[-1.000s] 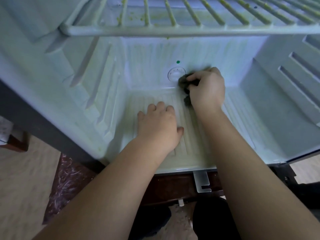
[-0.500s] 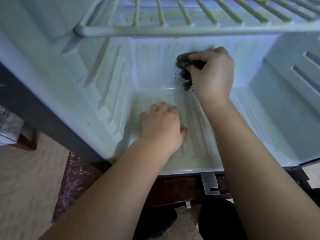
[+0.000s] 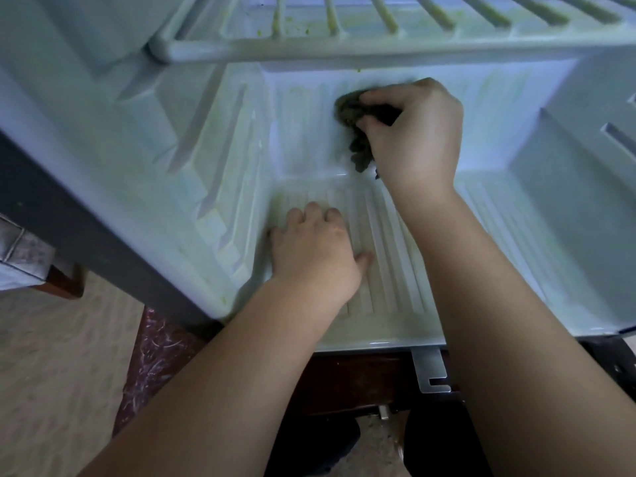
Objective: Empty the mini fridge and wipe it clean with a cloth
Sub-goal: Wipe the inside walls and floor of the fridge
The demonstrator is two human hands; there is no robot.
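Right hand (image 3: 418, 132), centre-right of frame: fingers and thumb curled round a dark bunched cloth (image 3: 348, 108), pinching it and pressing the wad against the back wall of the mini fridge (image 3: 303, 139). Left hand (image 3: 316, 247), lower centre: fingers curled under, thumb out to the right, nothing visible in it, propped on the ribbed fridge floor (image 3: 389, 249) as a brace.

Cloth: just left of the right hand's fingers, mid-height on the back wall, under the wire shelf (image 3: 344, 49). Long axis roughly vertical in frame. The thick wad is at the top, facing up-left into the wall. A loose tail hangs down toward the seam where wall meets floor; can't tell if it touches.

Step, as I read it: emptying looks done for this lower compartment, no items in view. Wiping of the back wall is in hand.

Next move likely calls for firm flat pressure and strokes across the rest of the back wall, then along the floor ribs, not across them. Shelf bars carry green residue (image 3: 331, 24) at top of frame, so they need the cloth too, probably refolded to a cleaner face.

Outward: hinge bracket (image 3: 430, 373) below the fridge lip, dark wood stand (image 3: 344, 383) under it, pale tiled floor (image 3: 51, 373) lower left.
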